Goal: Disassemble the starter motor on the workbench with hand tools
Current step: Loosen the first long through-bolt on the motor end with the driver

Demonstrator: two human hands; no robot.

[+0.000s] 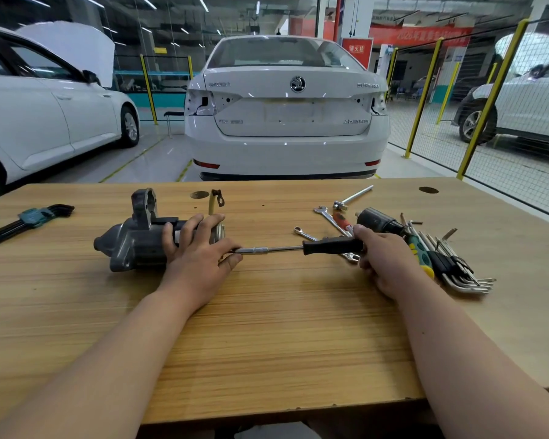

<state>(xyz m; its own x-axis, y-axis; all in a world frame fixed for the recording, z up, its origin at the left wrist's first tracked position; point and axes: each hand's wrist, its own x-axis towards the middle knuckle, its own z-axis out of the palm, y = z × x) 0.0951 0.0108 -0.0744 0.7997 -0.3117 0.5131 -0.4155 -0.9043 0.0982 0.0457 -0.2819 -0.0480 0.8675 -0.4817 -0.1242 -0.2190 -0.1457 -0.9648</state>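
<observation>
A grey starter motor (133,240) lies on its side on the wooden workbench (267,327), nose to the left. My left hand (200,248) grips its right end, fingers curled over the body. A yellow lead with a ring terminal (215,199) sticks up behind it. My right hand (382,259) grips the black handle of a long socket driver (330,245). Its steel shaft (267,249) runs level to the left and meets the motor's rear end under my left thumb. The tip is hidden by my hand.
A black solenoid cylinder (377,220), spanners (325,215), a T-handle socket bar (352,198), a red-handled screwdriver (343,221) and loose hex keys (460,270) lie at the right. A hex key set in a teal holder (29,218) sits far left. A white car (286,112) stands beyond the bench.
</observation>
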